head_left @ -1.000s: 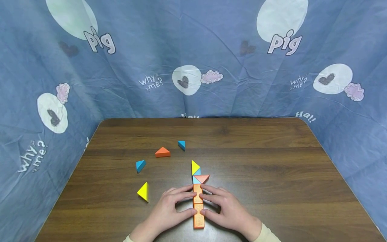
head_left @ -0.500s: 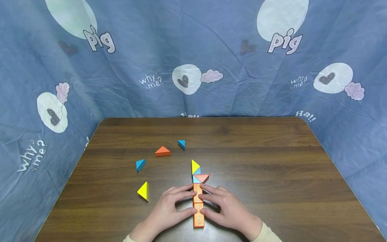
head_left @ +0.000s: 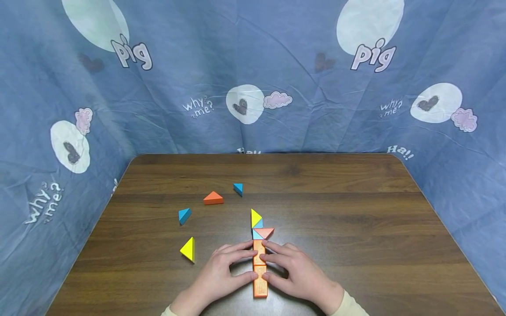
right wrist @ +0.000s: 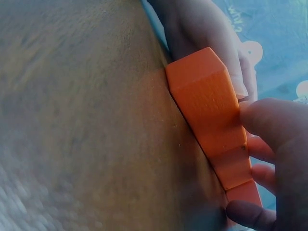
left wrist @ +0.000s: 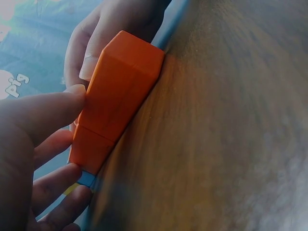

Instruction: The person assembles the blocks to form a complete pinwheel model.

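Two orange rectangular blocks lie end to end on the table, the near block (head_left: 260, 288) and the far block (head_left: 258, 248). My left hand (head_left: 221, 270) rests its thumb and fingertips along their left edge. From the other side, my right hand (head_left: 298, 270) touches the right edge in the same way, fingers extended. Both wrist views show the orange side of the near block (left wrist: 120, 79) standing flat on the wood. Beyond the far block sit a light blue triangle (head_left: 256, 235) and a salmon triangle (head_left: 266, 232), then a yellow triangle (head_left: 255, 217) against a blue triangle (head_left: 259, 224).
Loose triangular blocks lie to the left on the wooden table (head_left: 356, 210): yellow (head_left: 187, 250), blue (head_left: 183, 215), orange (head_left: 213, 199) and, farther back, a small blue one (head_left: 238, 188). A printed blue cloth (head_left: 308, 127) hangs behind the table and along both sides.
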`<state>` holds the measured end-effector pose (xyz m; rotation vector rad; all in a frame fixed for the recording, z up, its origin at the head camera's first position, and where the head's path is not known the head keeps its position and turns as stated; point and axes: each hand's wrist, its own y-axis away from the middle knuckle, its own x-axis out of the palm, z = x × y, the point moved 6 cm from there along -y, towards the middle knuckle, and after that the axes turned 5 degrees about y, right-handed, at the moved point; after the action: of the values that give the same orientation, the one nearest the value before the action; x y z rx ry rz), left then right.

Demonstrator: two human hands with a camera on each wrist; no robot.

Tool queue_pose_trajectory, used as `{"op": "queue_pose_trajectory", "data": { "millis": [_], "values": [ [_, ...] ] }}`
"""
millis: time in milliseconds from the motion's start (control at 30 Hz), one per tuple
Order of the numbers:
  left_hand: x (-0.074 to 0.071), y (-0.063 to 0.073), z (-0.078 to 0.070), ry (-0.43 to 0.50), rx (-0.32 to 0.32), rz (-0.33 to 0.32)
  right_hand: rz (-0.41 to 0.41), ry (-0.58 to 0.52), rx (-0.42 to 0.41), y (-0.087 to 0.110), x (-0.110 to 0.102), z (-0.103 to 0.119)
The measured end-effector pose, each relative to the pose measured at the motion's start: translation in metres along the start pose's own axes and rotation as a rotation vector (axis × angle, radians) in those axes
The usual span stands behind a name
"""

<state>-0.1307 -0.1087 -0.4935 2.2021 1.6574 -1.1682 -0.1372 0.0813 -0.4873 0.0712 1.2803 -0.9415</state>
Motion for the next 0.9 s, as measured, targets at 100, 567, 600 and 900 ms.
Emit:
{"op": "queue_pose_trajectory", "data": {
  "millis": [100, 567, 600, 900],
  "values": [
    [-0.001, -0.001, 0.001, 0.016, -0.018, 0.009, 0.004, -0.003, 0.003, 0.000, 0.000, 0.000],
    [-0.044, -0.013, -0.005, 0.059, -0.014, -0.052, 0.009, 0.008, -0.015, -0.004, 0.000, 0.001],
    [-0.050, -0.016, -0.004, 0.048, -0.021, -0.056, 0.008, 0.007, -0.017, -0.004, 0.000, 0.000],
    [-0.093, -0.059, 0.006, -0.091, -0.135, -0.036, 0.016, 0.003, 0.007, 0.002, 0.002, -0.001]
  ]
}}
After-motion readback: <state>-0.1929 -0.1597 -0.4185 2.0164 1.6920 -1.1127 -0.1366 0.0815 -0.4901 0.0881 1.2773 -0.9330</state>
